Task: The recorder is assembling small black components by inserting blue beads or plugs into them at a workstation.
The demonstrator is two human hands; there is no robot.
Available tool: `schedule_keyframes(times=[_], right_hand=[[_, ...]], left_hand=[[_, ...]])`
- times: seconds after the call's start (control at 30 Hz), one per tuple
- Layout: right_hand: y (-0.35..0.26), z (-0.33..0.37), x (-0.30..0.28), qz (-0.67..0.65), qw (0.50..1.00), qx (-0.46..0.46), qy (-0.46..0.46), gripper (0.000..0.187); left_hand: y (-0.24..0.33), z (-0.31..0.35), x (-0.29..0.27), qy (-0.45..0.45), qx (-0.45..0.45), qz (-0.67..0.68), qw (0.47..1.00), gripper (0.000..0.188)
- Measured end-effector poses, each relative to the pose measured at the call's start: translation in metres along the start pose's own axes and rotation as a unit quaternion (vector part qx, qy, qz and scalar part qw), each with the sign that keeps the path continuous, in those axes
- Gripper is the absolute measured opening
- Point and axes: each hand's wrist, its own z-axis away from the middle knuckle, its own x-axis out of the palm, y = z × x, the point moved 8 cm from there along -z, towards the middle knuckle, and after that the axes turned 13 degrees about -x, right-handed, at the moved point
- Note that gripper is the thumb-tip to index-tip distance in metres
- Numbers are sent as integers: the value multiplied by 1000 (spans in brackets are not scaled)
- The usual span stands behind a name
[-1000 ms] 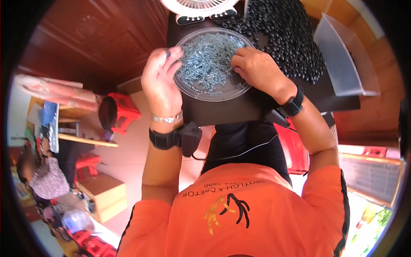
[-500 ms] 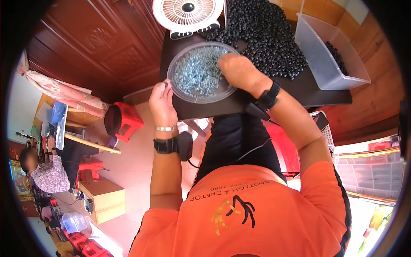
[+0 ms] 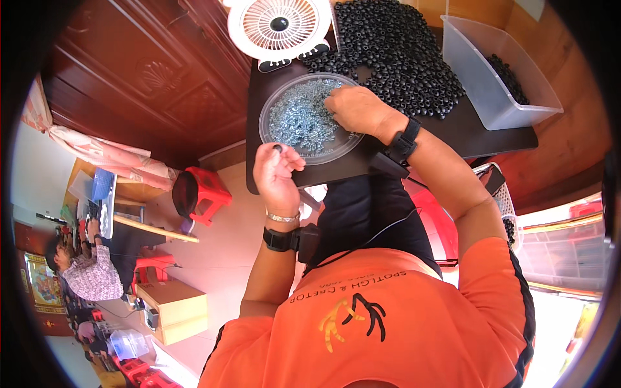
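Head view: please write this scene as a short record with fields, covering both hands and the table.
Left hand: curled by the near edge of the dish, contact unclear; small dark piece at its fingers
Right hand: fingers at the silvery pieces, grip hidden
Dish: round, clear, on the dark table
Black pieces: heaped beyond the dish, rightward
Bin: translucent, right of the heap, black pieces inside
Fan: white, beyond the dish

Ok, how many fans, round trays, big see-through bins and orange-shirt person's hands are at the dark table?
Desk fan: 1
Round clear tray: 1
Clear plastic bin: 1
Hands: 2 (left hand, right hand)
Total: 5
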Motion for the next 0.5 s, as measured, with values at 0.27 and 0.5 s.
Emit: schedule_keyframes(times=[0.27, 0.5], right_hand=[[17, 5, -5, -136, 987, 50, 66, 9], [32, 5, -6, -339, 921, 165, 102, 11]], left_hand=[[-4, -11, 24, -71, -60, 3, 996, 19], [-13, -37, 41, -113, -134, -74, 982, 20]])
